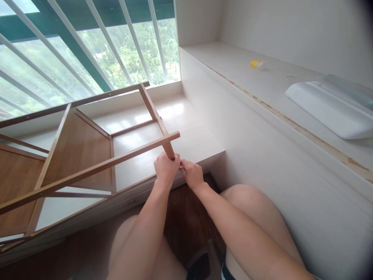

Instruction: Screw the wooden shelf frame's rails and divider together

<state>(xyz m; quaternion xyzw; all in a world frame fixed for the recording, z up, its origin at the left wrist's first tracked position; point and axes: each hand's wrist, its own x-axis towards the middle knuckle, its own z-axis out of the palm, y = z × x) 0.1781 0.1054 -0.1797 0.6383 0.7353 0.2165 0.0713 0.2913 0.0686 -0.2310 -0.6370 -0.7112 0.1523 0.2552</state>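
A brown wooden rack frame point(131, 153) with slatted rails and flat shelf panels point(84, 149) rests on a pale ledge by the window. Its end crosspiece point(155, 112) runs down toward me. My left hand point(166, 167) is closed around the near end of that crosspiece. Right beside it, my right hand point(192, 174) is pinched at the bar's tip, fingers close to the left thumb. A sliver of something small and light shows between the right fingertips; its kind cannot be made out.
A white barred window point(128, 42) lies behind the rack. To the right, a raised pale shelf point(233, 70) with a chipped edge bears a small yellow-and-white container point(257, 64) and a white plastic-looking item point(329, 105). My bare knees flank the dark floor below.
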